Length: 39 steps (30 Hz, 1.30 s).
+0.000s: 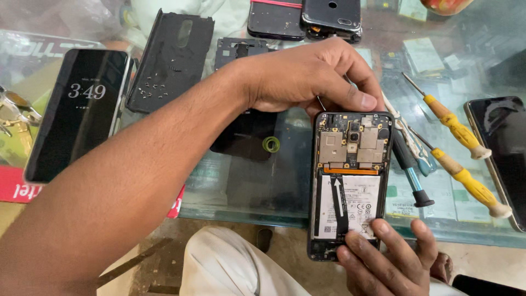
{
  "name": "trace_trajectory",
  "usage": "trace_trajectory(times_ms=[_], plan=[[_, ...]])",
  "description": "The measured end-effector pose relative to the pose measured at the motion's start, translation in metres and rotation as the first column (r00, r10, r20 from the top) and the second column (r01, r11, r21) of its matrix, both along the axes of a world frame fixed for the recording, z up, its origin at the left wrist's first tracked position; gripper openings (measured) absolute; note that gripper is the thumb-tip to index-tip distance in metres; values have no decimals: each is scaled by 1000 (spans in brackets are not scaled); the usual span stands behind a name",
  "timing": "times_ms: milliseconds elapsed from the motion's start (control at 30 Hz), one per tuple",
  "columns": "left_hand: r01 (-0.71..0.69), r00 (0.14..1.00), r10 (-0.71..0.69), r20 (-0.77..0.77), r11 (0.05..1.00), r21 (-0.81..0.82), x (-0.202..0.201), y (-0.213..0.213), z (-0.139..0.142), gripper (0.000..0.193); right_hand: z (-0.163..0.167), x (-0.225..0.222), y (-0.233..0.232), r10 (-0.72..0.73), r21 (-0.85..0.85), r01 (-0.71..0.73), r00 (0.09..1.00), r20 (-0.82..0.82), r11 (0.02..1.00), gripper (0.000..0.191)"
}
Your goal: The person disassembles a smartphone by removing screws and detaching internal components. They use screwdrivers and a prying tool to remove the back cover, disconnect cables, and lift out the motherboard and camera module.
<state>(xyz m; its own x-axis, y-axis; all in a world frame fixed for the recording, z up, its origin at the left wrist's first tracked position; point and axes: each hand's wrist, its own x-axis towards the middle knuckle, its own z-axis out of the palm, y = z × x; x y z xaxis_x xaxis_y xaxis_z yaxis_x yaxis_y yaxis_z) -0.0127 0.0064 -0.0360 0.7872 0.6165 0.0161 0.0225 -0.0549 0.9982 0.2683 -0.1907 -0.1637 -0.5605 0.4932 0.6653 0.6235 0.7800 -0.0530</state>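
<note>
Opened smartphone (349, 183) is held upright-lengthwise at the near edge of the glass table (246, 192), slightly right of centre, partly overhanging the person's lap. Its back cover is already off: the gold-coloured shields of the circuit board, the camera module and the white battery with a black strip across it are all exposed. A black back cover (170, 60) lies at the far left of the table with several small screws resting on it, which I judge to be the ones removed from this unit. The board and battery remain seated, so by my reading disassembly has gone no further than the shell.

Left hand (307, 77) reaches across from the left and curls over the phone's far end, thumb pressed at the top right corner, fingers closed around the edge. Right hand (392, 257) supports the near end, fingers folded under and thumb lying on the lower battery. Both hands are clamped on the phone; neither holds a tool.

Two yellow-handled screwdrivers (466, 164) and a dark blue-tipped driver (408, 170) lie just right of it. Another phone (76, 112) with a lit screen rests far left.
</note>
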Motion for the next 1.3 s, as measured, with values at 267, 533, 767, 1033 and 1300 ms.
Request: trace_trajectory(times_ms=[267,533,767,1033,1300], plan=[[82,991,-66,117,987,-138,0,0,-5,31,-6,-7,-2,-36,42,40,995,-94,998,23],[61,998,-61,28,998,-8,-1,1,-4,29,2,-15,-3,-57,4,59,989,-138,998,24],[36,999,-36,-10,999,1,-1,0,-4,29,6,-13,-12,-91,-122,76,988,-122,990,25],[25,999,-25,-26,999,25,0,-1,-2,31,7,-18,-7,-73,-37,69,988,-135,997,24],[15,998,-13,-57,999,44,0,-1,-2,30,10,-20,-7,-69,-33,64,986,-152,997,20]])
